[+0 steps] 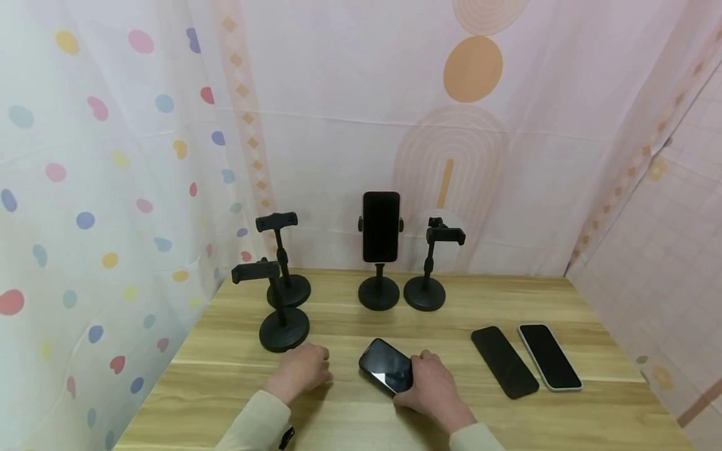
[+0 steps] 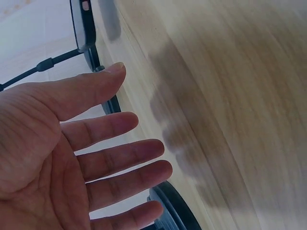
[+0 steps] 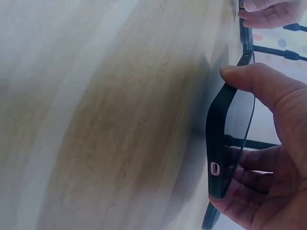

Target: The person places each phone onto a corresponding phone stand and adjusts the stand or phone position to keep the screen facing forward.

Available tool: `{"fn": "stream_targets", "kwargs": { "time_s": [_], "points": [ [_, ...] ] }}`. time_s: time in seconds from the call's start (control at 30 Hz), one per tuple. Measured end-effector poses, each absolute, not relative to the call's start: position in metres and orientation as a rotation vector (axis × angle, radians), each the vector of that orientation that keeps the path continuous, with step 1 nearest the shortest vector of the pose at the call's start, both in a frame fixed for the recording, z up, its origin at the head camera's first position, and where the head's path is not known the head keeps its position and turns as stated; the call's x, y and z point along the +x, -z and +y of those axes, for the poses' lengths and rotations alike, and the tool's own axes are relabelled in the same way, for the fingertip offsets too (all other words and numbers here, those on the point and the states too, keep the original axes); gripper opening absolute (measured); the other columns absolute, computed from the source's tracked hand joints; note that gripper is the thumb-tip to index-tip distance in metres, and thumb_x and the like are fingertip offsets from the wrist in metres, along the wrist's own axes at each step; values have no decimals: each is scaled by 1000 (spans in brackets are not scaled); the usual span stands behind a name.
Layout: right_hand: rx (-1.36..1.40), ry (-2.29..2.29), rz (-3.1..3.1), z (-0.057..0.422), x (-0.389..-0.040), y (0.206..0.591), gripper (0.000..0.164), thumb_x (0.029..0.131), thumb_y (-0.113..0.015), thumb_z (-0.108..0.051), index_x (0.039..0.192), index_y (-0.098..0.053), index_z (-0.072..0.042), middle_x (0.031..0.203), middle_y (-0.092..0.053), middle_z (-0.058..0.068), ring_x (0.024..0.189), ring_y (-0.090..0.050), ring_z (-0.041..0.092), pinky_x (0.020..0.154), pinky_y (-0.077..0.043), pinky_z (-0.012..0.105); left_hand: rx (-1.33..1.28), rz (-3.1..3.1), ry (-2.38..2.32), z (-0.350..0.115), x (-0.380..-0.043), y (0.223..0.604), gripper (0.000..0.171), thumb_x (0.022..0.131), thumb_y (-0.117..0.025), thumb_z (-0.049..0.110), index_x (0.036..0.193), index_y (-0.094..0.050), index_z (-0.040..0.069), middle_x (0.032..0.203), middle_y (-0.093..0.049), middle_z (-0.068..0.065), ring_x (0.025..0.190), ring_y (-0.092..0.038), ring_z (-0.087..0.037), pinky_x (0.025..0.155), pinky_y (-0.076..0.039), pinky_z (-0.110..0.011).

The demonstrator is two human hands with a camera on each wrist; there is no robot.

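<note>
On the near part of the desk [image 1: 350,423], the right hand [image 1: 433,388] is clamped on a dark-cased smartphone [image 1: 386,366], with thumb and fingers at opposite sides near one end. Its screen faces up; I cannot tell whether it touches the wood. The left hand [image 1: 301,371] holds nothing, and its fingers are apart, just before the base of the front phone stand [image 1: 284,330].

The step in hand seems to be the gripping of this smartphone. In my judgement, the next move calls for a firm hold on both sides, and for the left hand to avoid the stand.

Toward the right edge lie a black smartphone [image 1: 504,362] and a white-edged smartphone [image 1: 549,357], side by side. Near the far edge are the rear left stand [image 1: 289,290], the middle stand [image 1: 379,293] with an upright smartphone [image 1: 381,227] in its clamp, and the right stand [image 1: 425,293].
</note>
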State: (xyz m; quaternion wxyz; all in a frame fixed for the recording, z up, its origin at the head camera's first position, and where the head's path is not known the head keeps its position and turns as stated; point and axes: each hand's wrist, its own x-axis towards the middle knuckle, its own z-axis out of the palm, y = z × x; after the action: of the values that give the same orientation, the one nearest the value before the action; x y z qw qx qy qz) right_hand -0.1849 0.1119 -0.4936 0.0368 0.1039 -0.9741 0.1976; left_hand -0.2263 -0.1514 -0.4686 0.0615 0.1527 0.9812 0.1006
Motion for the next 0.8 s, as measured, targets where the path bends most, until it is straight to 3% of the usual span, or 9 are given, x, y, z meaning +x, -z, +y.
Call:
{"fn": "stream_targets", "kwargs": {
  "time_s": [0.3, 0.8],
  "points": [
    [195, -632, -2965, 122, -183, 495, 77, 58, -90, -41, 113, -64, 7, 97, -56, 11, 84, -50, 24, 72, -49, 42, 509, 2960, -277, -149, -225, 468, 25, 81, -82, 24, 75, -61, 12, 70, -54, 2, 65, -47, -17, 62, -44, -38],
    [62, -662, -2900, 136, -178, 490, 79, 62, -89, -41, 119, -62, 7, 104, -57, 15, 89, -53, 26, 75, -49, 43, 538, 3000, -264, -146, -225, 471, 29, 79, -81, 26, 70, -57, 15, 67, -51, 3, 61, -46, -15, 56, -43, -36]
  ]
}}
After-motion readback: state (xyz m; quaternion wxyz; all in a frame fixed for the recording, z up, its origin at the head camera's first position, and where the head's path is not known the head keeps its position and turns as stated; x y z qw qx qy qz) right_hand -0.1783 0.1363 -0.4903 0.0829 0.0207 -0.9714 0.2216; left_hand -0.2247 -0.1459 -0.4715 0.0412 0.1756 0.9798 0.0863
